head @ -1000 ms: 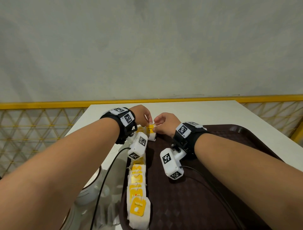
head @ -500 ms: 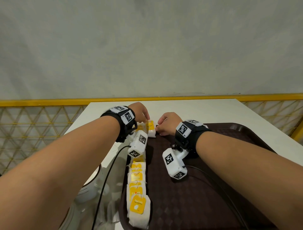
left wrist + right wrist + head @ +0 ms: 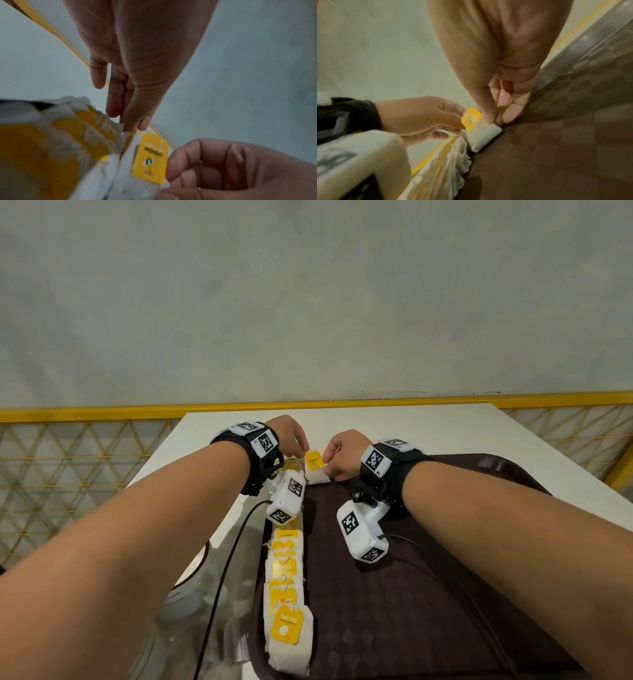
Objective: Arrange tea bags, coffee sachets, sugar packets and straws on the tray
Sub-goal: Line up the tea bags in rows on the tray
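A dark brown tray (image 3: 445,594) lies on the white table. Several white tea bags (image 3: 286,577) with yellow tags lie in an overlapping row along its left edge. At the row's far end sits one more tea bag (image 3: 317,474) (image 3: 484,135), its yellow tag (image 3: 150,155) facing up. My left hand (image 3: 301,451) (image 3: 132,124) pinches its top left edge beside the tag. My right hand (image 3: 329,470) (image 3: 494,119) pinches its right side, thumb on top and fingers curled. No coffee sachets, sugar packets or straws are in view.
The white table (image 3: 411,429) ends at a yellow railing (image 3: 85,412) with mesh, a grey wall behind it. A white vessel with a dark rim (image 3: 191,587) stands left of the tray near me. Black cables run from both wrist cameras over the tray.
Both hands have sunk a little with the tea bag between them. It now rests on the tray's far left corner at the end of the row.
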Demonstrator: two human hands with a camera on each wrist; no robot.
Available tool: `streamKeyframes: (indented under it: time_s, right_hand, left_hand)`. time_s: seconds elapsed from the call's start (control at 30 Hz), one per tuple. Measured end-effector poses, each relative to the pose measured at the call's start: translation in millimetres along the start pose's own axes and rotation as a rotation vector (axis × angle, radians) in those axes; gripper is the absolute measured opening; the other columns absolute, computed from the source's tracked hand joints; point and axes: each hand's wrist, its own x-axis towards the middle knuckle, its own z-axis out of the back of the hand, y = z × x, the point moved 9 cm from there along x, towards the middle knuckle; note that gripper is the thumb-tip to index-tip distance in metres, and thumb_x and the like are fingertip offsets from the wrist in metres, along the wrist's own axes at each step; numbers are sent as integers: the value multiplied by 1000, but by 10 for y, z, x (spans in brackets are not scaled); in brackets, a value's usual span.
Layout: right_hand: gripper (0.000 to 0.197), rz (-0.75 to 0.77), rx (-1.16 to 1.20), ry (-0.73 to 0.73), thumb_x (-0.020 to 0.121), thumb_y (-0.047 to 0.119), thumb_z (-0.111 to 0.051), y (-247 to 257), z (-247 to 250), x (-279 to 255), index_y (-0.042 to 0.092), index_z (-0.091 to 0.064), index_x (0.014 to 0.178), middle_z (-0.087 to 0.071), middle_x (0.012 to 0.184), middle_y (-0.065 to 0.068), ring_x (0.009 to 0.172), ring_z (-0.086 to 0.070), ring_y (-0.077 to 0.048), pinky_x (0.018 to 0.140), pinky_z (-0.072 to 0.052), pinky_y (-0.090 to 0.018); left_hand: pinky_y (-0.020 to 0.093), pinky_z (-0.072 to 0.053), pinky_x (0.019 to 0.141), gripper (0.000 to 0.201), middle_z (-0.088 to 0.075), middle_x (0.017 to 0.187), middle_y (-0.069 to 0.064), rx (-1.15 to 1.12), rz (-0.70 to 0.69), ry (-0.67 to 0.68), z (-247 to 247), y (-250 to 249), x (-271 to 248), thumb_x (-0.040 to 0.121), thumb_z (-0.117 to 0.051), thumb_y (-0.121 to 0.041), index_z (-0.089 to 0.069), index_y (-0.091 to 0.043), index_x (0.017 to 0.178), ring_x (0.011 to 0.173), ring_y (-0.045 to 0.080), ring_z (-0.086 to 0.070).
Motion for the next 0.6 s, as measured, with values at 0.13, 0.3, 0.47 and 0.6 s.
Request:
streamKeyframes:
  time_s: [0.13, 0.3, 0.47, 0.6]
  right_hand:
    - [24, 19, 26, -3, 77, -8, -69, -12, -43, -29, 11, -61, 67, -61, 73, -10, 67, -63, -23, 74, -60, -39]
    - [15, -50, 59, 11, 78, -4, -64, -62, -83, -33, 5, -58, 67, -64, 72, -15, 75, -67, -30, 81, -58, -46]
    - [19, -37, -19, -6, 71, -1, -73, -36, -85, -76, 10, -60, 61, -67, 78, -14, 82, -70, -28, 84, -57, -45]
    - [18, -17, 38, -48, 70, -2, -74, -49, -42, -95, 9, -63, 64, -67, 80, -15, 86, -70, -35, 80, -58, -49]
  left_hand:
    - [17, -44, 63, 19, -67, 89, 5, -12, -7, 11, 6, -4, -17, 84, -68, -7, -73, -9, 101, 66, 8, -56]
    - [18, -45, 65, 15, -67, 89, 1, -79, 30, -46, 124, 29, -64, 88, -62, -10, -72, -9, 99, 78, 11, -60]
    - [22, -48, 69, 13, -67, 85, 1, -87, 29, -29, 120, 33, -97, 85, -67, -17, -73, -9, 93, 78, 13, -60]
    - [20, -42, 59, 15, -60, 72, -2, -15, 33, -26, 102, -1, -107, 83, -71, -25, -70, -12, 90, 72, 12, -55]
